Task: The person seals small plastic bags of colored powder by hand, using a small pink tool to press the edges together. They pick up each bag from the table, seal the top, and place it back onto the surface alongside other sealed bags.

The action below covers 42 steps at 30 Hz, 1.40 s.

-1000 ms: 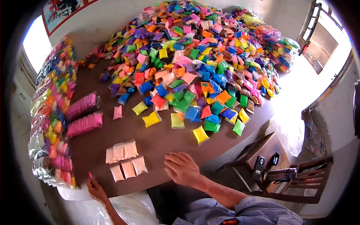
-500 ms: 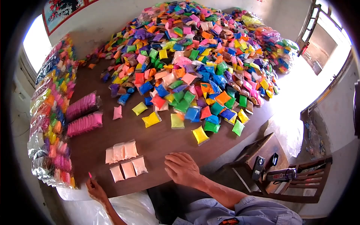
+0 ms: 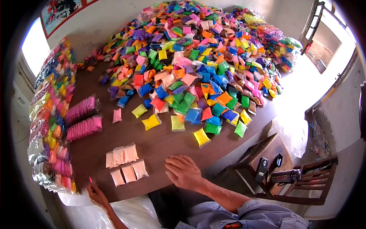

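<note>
At lower L of frame, a small pink item [image 3: 90, 179] is pinched btwn the fingers of the L hand [image 3: 98, 195], by the edge of the tabletop [image 3: 152, 139]. Near bottom ctr, the R hand [image 3: 184, 171] is held palm-down over the tabletop, fingers close together & slightly bent; contact can't be told. Btwn the hands, a bit higher, six peach packets [image 3: 129, 173] are laid in 2 rows of 3. Beyond, mid-L, pink packet bundles [image 3: 84, 128] are set side by side; upper ctr is filled by a multicolored pile [image 3: 190, 57].
</note>
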Available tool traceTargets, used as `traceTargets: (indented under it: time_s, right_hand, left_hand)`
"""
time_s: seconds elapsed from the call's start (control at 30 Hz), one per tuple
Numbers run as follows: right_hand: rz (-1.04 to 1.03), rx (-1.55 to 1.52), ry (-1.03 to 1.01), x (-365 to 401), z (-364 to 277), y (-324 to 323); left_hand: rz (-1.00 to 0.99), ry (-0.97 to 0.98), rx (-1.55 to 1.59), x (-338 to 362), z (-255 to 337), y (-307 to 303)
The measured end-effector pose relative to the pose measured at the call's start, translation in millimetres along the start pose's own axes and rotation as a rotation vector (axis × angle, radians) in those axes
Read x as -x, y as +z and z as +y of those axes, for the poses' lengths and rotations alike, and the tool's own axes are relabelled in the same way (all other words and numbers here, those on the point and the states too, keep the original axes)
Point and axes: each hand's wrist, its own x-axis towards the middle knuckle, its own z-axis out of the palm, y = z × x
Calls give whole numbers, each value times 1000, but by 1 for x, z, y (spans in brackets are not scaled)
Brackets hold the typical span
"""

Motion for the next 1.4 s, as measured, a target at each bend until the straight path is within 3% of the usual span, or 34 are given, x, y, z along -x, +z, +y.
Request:
traceTargets:
  time_s: [0.53, 0.9, 1.13, 1.27, 1.4]
  right_hand:
    - [-10, 11, 19, -4, -5, -4]
    - [29, 40, -11, -7, -8, -3]
    - [-20, 2, 10, -15, -9, -9]
    - [-62, 15, 56, -45, -6, -30]
    - [103, 156, -95, -120, 44, -48]
  left_hand:
    - [-16, -112, 23, 2, 17, -4]
    - [82, -12, 78, 5, 17, -2]
    - [70, -74, 71, 5, 19, -3]
    - [59, -81, 74, 4, 23, -4]
    - [75, -81, 79, 5, 23, -5]
